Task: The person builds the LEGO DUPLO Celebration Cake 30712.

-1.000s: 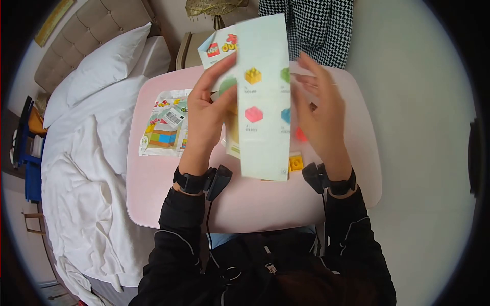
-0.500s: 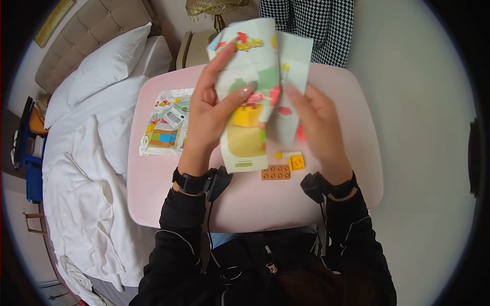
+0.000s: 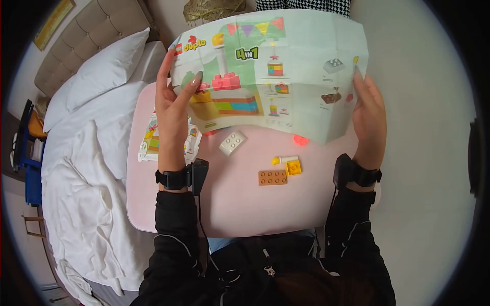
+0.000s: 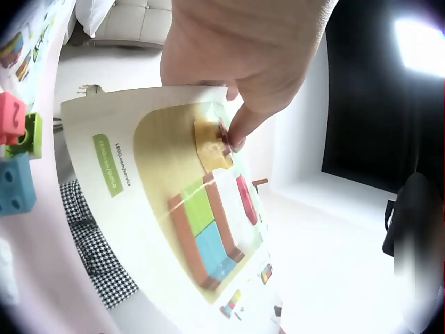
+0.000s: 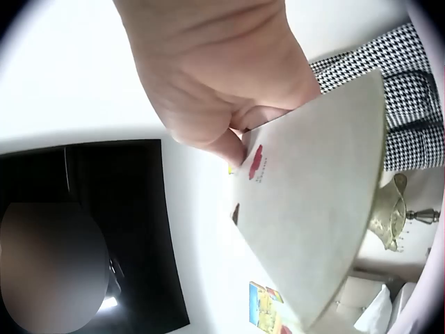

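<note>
An instruction sheet (image 3: 311,56) with building-block pictures is spread wide above the table, fold creases across it. My left hand (image 3: 172,109) pinches its left edge, thumb on the printed face and fingers behind. At the opposite edge my right hand (image 3: 369,112) grips the paper, thumb in front. Below the sheet lie a white brick (image 3: 233,143), an orange-brown brick (image 3: 273,177), a yellow brick (image 3: 293,167) and a white stick with a yellow tip (image 3: 277,160). A coral piece (image 3: 301,139) shows partly under the sheet's lower edge.
An opened printed bag (image 3: 151,145) lies on the pink table (image 3: 245,209), partly behind my left forearm. Red (image 4: 10,117), green (image 4: 30,136) and blue bricks (image 4: 17,184) sit by it in the left wrist view. A bed (image 3: 87,168) stands at left.
The folded sheet has been opened out to full width. My hands have moved apart, left hand to the left and right hand to the right. The white brick has come into view.
</note>
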{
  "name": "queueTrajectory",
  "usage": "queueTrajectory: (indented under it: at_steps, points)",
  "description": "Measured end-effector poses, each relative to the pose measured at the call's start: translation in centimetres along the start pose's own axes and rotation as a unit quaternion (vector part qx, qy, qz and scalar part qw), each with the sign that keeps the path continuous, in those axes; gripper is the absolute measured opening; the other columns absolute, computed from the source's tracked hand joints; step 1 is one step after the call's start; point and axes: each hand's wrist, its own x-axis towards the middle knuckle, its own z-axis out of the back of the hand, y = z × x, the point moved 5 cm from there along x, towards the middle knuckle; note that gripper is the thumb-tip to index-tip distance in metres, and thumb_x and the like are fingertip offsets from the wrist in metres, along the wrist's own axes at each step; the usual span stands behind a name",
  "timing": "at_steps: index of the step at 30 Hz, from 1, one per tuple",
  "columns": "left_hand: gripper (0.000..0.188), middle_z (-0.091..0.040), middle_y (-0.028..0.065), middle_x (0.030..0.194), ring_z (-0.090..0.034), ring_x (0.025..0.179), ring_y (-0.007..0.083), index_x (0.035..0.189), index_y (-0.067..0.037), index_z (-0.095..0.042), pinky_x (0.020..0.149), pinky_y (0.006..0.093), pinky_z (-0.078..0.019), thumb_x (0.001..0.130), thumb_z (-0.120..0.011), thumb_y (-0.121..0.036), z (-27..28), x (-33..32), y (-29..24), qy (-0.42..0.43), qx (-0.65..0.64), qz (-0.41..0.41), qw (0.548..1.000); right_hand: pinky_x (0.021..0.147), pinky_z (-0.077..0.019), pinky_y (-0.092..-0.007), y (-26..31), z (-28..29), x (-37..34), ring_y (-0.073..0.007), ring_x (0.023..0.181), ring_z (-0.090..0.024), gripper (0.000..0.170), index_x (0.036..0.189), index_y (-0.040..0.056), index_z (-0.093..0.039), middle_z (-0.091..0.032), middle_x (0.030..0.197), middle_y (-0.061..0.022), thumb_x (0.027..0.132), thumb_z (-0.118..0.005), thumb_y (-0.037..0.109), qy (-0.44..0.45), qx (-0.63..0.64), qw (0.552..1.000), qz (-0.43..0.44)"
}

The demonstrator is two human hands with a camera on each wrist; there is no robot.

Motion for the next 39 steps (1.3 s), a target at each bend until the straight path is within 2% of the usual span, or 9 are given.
queueTrajectory:
  at_steps: [8, 10, 15, 19, 22, 26, 29, 35, 39]
  points:
    - [0.061, -0.056, 0.0125, 0.123, -0.054, 0.114, 0.0237, 0.136, -0.007, -0.051, 0.086, 0.0375, -0.0491, 0.083, -0.077, -0.021, -1.5, -1.4, 1.7, -0.030, 0.368, -0.050, 0.928, 0.093, -0.0483, -0.0283, -1.6, -1.0, -0.7, -0.0135, 0.112, -0.060, 0.039, 0.136, -0.0022, -0.049, -0.061, 0.126, -0.0074, 0.107, -0.038, 0.022, -0.044, 0.117, 0.992, -0.002]
    - [0.046, -0.055, 0.0087, 0.128, -0.056, 0.110, 0.0198, 0.130, -0.006, -0.055, 0.088, 0.0353, -0.0492, 0.090, -0.072, -0.020, -3.7, -2.5, -0.2, -0.020, 0.387, -0.047, 0.921, 0.088, -0.0544, -0.0322, -4.4, 0.9, 0.2, -0.0167, 0.108, -0.064, 0.043, 0.139, -0.0010, -0.047, -0.061, 0.129, -0.0100, 0.108, -0.035, 0.025, 0.176, 0.266, 0.947, 0.031]
    - [0.052, -0.049, 0.0125, 0.142, -0.056, 0.121, 0.0229, 0.144, -0.005, -0.045, 0.095, 0.0349, -0.0483, 0.101, -0.057, -0.031, -7.8, -4.5, 0.9, 0.201, 0.070, 0.148, 0.966, 0.083, -0.0580, -0.0374, -1.6, -4.9, -0.9, -0.0247, 0.102, -0.067, 0.046, 0.135, -0.0002, -0.049, -0.061, 0.124, -0.0158, 0.105, -0.035, 0.032, 0.065, 0.360, 0.927, -0.082]
    - [0.071, -0.039, 0.0132, 0.152, -0.046, 0.134, 0.0230, 0.155, -0.008, -0.024, 0.106, 0.0381, -0.0414, 0.103, -0.041, -0.052, -9.6, -5.7, -0.1, 0.237, -0.042, 0.212, 0.947, 0.080, -0.0592, -0.0381, -2.1, -6.9, -1.5, -0.0262, 0.098, -0.068, 0.044, 0.127, -0.0028, -0.054, -0.064, 0.114, -0.0168, 0.103, -0.038, 0.031, 0.063, 0.371, 0.919, -0.122]
    - [0.063, -0.044, 0.0132, 0.147, -0.047, 0.130, 0.0194, 0.154, -0.006, -0.026, 0.107, 0.0400, -0.0414, 0.104, -0.047, -0.039, -9.8, -6.1, 1.1, 0.183, -0.152, 0.329, 0.914, 0.079, -0.0592, -0.0362, -2.2, -8.3, -1.9, -0.0235, 0.098, -0.068, 0.041, 0.124, -0.0031, -0.057, -0.066, 0.109, -0.0141, 0.104, -0.038, 0.027, 0.088, 0.423, 0.896, -0.100]
    - [0.064, -0.044, 0.0108, 0.146, -0.047, 0.130, 0.0187, 0.154, -0.006, -0.026, 0.108, 0.0388, -0.0404, 0.104, -0.045, -0.043, -10.2, -6.7, 0.6, 0.183, -0.196, 0.352, 0.897, 0.078, -0.0591, -0.0333, -2.4, -8.6, -2.1, -0.0202, 0.096, -0.068, 0.035, 0.121, -0.0045, -0.058, -0.068, 0.107, -0.0121, 0.104, -0.039, 0.020, 0.098, 0.389, 0.915, -0.052]
    - [0.062, -0.049, 0.0092, 0.142, -0.049, 0.129, 0.0169, 0.152, -0.005, -0.029, 0.106, 0.0355, -0.0418, 0.103, -0.050, -0.037, -9.8, -6.1, 0.5, 0.165, -0.279, 0.334, 0.885, 0.098, -0.0532, -0.0395, -3.9, -8.0, -1.6, -0.0253, 0.115, -0.064, 0.047, 0.140, 0.0033, -0.046, -0.060, 0.131, -0.0156, 0.108, -0.028, 0.033, 0.222, 0.491, 0.830, -0.142]
    - [0.052, -0.063, 0.0040, 0.125, -0.062, 0.109, 0.0111, 0.144, -0.004, -0.043, 0.093, 0.0278, -0.0505, 0.100, -0.057, -0.028, -9.4, -5.5, 0.8, 0.113, -0.224, 0.315, 0.915, 0.093, -0.0552, -0.0368, -2.1, -6.0, -1.7, -0.0237, 0.109, -0.067, 0.046, 0.138, 0.0008, -0.048, -0.063, 0.127, -0.0156, 0.107, -0.033, 0.032, 0.125, 0.211, 0.969, -0.022]
    - [0.028, -0.068, 0.0001, 0.105, -0.063, 0.092, 0.0068, 0.120, -0.004, -0.063, 0.085, 0.0253, -0.0508, 0.099, -0.060, -0.022, -7.3, -5.0, 2.5, 0.109, -0.286, 0.315, 0.899, 0.093, -0.0552, -0.0364, -2.5, -5.2, -1.0, -0.0253, 0.105, -0.068, 0.048, 0.137, 0.0008, -0.049, -0.063, 0.125, -0.0164, 0.106, -0.035, 0.035, 0.188, 0.379, 0.904, -0.062]
